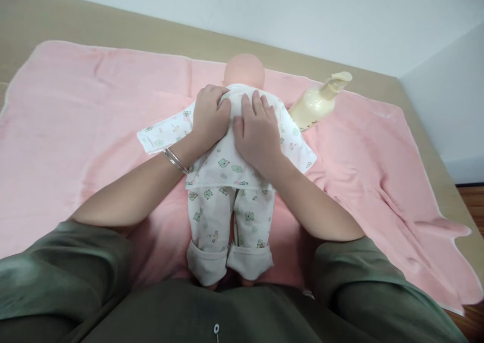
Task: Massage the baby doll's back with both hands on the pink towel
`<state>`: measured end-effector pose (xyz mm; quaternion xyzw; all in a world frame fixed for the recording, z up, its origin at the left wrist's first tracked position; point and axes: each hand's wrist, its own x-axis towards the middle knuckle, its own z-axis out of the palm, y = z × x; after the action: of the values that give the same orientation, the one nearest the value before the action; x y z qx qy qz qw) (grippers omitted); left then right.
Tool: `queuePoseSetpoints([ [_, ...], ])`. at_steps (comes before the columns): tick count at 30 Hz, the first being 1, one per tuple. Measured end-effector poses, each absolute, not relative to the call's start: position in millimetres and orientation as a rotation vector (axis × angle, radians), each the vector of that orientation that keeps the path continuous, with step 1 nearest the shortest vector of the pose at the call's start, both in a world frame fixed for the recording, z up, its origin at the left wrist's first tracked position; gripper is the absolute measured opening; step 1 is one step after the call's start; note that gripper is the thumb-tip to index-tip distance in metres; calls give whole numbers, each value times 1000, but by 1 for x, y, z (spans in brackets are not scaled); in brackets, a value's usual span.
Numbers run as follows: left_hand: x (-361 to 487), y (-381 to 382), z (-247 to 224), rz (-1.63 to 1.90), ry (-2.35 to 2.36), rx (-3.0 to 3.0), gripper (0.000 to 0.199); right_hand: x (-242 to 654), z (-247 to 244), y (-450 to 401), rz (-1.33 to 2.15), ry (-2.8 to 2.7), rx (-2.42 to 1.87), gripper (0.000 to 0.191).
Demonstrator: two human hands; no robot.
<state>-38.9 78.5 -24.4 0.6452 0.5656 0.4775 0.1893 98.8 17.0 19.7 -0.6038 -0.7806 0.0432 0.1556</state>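
Observation:
A baby doll lies on a pink blanket, its bald head (245,70) at the far side and its feet toward me. It wears a white printed top (223,166) and matching trousers (214,217) with rolled-up cuffs. My left hand (212,112) is closed at the top's left shoulder, gripping its fabric near the collar. Flat on the upper middle of the top lies my right hand (259,128), its fingers pointing toward the doll's head. Both sleeves of the top spread out to the sides.
The pink blanket (60,131) covers much of the wooden table (151,38), with folds at the right. A cream pump bottle (315,106) lies tilted beside the doll's right shoulder area. White walls stand behind the table and at the right.

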Motion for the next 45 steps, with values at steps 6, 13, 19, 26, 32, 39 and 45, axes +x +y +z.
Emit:
queuePoseSetpoints([
  [6,-38,78,-19,1283,1644,1778,24,90,30,3,125,-2448,-1575,60],
  [13,-40,76,-19,1279,1659,1835,27,121,39,36,349,-2507,-1456,51],
  [19,-41,77,-23,1320,1591,1841,21,123,32,46,314,-2411,-1541,57],
  [26,-37,74,-19,1320,1608,1819,16,96,36,8,256,-2322,-1814,68],
  [32,-36,75,-21,1369,1609,1782,19,95,38,2,291,-2555,-1526,67],
  [39,-40,75,-23,1344,1536,1801,12,120,26,53,356,-2359,-1617,68],
  [45,-33,69,-6,1161,1713,1798,18,96,27,3,162,-2375,-1650,65],
])
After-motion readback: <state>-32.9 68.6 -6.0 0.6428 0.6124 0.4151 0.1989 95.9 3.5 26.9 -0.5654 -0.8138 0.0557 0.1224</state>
